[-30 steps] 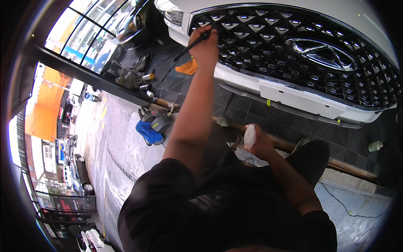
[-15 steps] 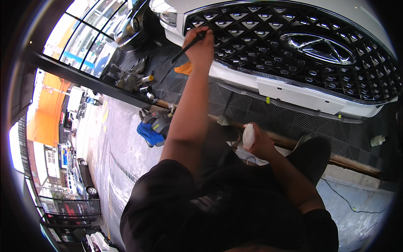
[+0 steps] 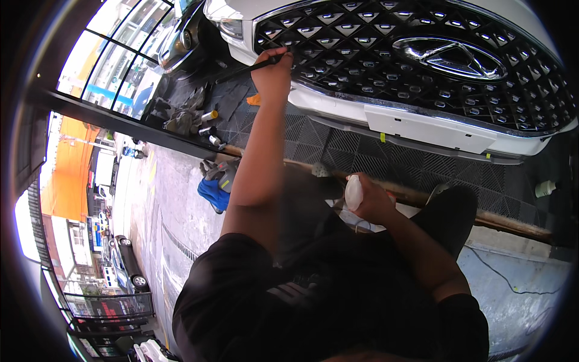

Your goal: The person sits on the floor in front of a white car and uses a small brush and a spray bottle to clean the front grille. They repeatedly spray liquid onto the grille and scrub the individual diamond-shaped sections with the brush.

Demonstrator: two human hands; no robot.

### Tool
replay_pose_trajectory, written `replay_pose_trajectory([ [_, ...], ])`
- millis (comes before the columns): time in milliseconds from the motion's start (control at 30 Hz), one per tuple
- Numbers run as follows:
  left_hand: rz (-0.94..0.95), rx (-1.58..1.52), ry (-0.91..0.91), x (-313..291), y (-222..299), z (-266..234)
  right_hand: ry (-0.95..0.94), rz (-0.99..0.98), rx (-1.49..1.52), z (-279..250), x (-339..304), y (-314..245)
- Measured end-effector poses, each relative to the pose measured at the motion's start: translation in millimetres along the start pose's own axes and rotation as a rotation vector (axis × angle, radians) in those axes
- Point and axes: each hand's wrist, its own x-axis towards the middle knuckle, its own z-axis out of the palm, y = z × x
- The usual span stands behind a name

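Note:
My left hand (image 3: 272, 75) is closed round a slim black brush (image 3: 244, 71) at the left edge of the car's grille (image 3: 356, 57). The long handle points back to the left; its working end is hidden by my fingers and the dark grille. The grille is black, set with small silver pieces and a chrome emblem (image 3: 452, 58). Lower down, close to my knees, my right hand (image 3: 375, 204) grips a spray bottle with a whitish head (image 3: 354, 192). Most of that bottle's body is out of sight behind the hand.
The white bumper (image 3: 338, 108) stands over dark floor tiles (image 3: 356, 145). An orange cloth (image 3: 254, 99) lies by my left wrist. Several bottles (image 3: 208, 116), a blue cloth (image 3: 212, 194), another bottle (image 3: 545, 189) and a cable (image 3: 494, 271) lie around. A dark car (image 3: 184, 42) stands at far left.
My left hand has shifted slightly left and down in the picture, and the brush handle has swung flatter. The whole view has turned a little. My right hand still holds the spray bottle.

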Motion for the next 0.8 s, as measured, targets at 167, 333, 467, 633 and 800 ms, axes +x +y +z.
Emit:
replay_pose_trajectory([
  [167, 0.127, 0.046, -0.060, 12.7, 25.5, -18.8, 0.055, 0.005, 0.009, 0.8, -2.6, 0.4],
  [333, 0.683, 0.516, -0.149, 14.0, 36.9, -5.1, 0.003, 0.015, 0.030, -3.0, -3.1, -7.0],
  [467, 0.648, 0.649, -0.224, 22.9, 39.3, -27.3, 0.020, 0.052, -0.001, -11.9, -8.7, -15.7],
  [633, 0.800, 0.638, -0.263, 18.8, 52.1, -13.2, 0.008, 0.055, 0.031, -10.3, -11.1, -13.8],
  [800, 0.546, 0.676, -0.323, 33.3, 50.2, -32.7, 0.052, 0.048, -0.026, -10.3, -11.1, -12.4],
])
